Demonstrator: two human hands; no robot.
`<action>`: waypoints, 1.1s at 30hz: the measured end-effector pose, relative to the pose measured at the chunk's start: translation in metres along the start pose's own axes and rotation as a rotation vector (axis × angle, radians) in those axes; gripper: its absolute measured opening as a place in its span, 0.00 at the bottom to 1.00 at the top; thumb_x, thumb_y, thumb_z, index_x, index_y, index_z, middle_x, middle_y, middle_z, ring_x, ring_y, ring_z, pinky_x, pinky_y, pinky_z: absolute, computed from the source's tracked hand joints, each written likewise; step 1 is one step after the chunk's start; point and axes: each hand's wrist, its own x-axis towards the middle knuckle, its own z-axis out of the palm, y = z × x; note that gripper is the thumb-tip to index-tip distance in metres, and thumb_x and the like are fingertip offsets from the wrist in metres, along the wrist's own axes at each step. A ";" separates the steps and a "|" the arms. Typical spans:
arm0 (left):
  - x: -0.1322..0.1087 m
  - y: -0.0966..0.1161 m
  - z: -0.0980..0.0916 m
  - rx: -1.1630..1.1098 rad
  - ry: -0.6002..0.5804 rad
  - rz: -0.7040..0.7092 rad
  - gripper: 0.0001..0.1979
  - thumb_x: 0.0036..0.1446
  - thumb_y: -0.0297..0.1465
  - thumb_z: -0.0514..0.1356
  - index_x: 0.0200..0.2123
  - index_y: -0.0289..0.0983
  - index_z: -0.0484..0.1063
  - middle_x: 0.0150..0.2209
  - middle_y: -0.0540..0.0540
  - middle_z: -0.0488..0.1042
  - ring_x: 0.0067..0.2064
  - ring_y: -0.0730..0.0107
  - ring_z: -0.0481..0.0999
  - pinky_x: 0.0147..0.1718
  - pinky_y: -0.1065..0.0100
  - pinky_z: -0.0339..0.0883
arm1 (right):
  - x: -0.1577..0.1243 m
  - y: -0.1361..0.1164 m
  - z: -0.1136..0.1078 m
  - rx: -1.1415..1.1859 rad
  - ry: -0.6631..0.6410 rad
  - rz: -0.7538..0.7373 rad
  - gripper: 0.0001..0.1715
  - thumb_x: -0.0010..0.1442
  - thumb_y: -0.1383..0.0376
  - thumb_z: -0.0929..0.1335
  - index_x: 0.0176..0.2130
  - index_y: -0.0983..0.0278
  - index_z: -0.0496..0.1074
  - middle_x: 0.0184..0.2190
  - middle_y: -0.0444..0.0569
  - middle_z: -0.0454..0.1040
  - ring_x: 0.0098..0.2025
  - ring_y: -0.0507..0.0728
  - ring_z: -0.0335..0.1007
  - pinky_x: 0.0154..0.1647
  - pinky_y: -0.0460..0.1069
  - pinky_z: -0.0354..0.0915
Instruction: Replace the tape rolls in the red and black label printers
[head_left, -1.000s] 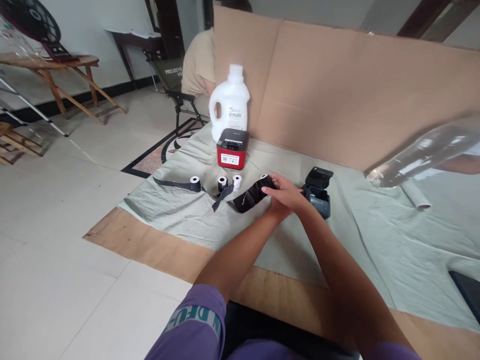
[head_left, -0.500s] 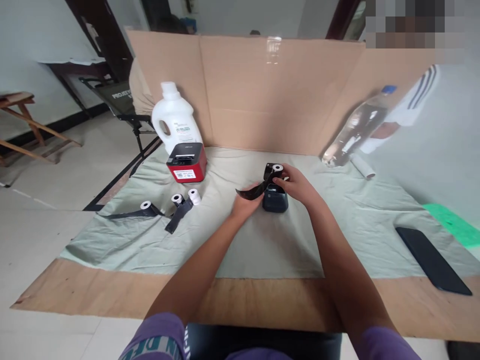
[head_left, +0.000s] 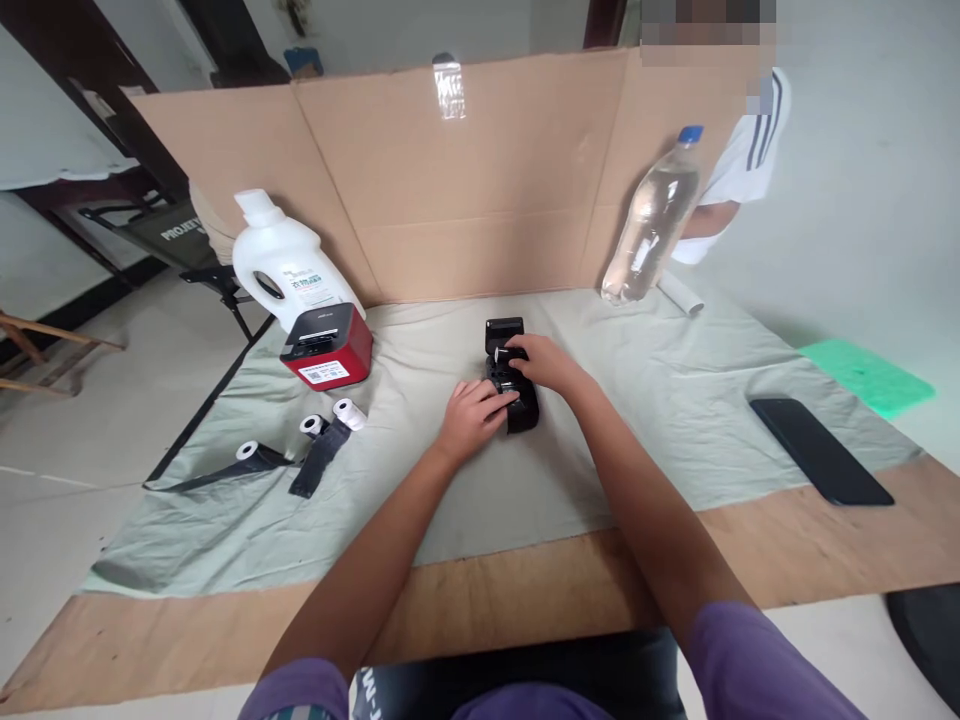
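Note:
A small black printer [head_left: 526, 412] stands mid-cloth with its lid [head_left: 504, 328] raised at the back. My right hand [head_left: 546, 362] pinches a black paper roll [head_left: 507, 355], tipped on its side, at the printer's opening. Its white core end faces left. From the left, my left hand [head_left: 474, 415] lies against the printer, index finger stretched across its front; the thumb is hidden. Dark paper seems to lie under that finger, hard to tell from the black casing.
Left are a red-and-black printer [head_left: 330, 345], a white jug [head_left: 296, 260] and several paper rolls [head_left: 251, 455], some with dark strips unrolled. Cardboard [head_left: 480, 180] stands behind. On the right are a clear bottle [head_left: 652, 230], a white tube [head_left: 681, 295], a phone [head_left: 821, 450] and a person's arm [head_left: 712, 218].
My right hand has tipped the upright roll onto its side at the printer. My left hand has come from behind the printer to its front left. The view has shifted.

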 end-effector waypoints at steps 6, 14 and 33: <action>0.001 -0.002 0.003 0.024 -0.015 -0.017 0.17 0.67 0.29 0.54 0.51 0.48 0.79 0.35 0.46 0.76 0.41 0.63 0.72 0.43 0.62 0.61 | 0.007 -0.008 0.016 -0.127 0.001 0.045 0.22 0.63 0.73 0.65 0.55 0.69 0.75 0.54 0.60 0.70 0.57 0.61 0.67 0.60 0.52 0.60; 0.002 -0.008 0.007 -0.010 -0.002 -0.074 0.18 0.65 0.26 0.55 0.52 0.46 0.79 0.35 0.47 0.76 0.40 0.64 0.73 0.43 0.62 0.60 | 0.006 -0.013 0.018 -0.129 0.044 0.203 0.17 0.59 0.69 0.70 0.49 0.62 0.76 0.53 0.55 0.69 0.53 0.61 0.68 0.51 0.52 0.64; 0.000 -0.010 0.010 0.016 0.017 0.040 0.20 0.63 0.23 0.54 0.51 0.43 0.80 0.28 0.49 0.77 0.33 0.68 0.75 0.36 0.64 0.60 | 0.012 -0.019 0.013 -0.061 0.374 0.245 0.21 0.65 0.64 0.65 0.55 0.69 0.71 0.53 0.61 0.72 0.55 0.68 0.65 0.56 0.60 0.64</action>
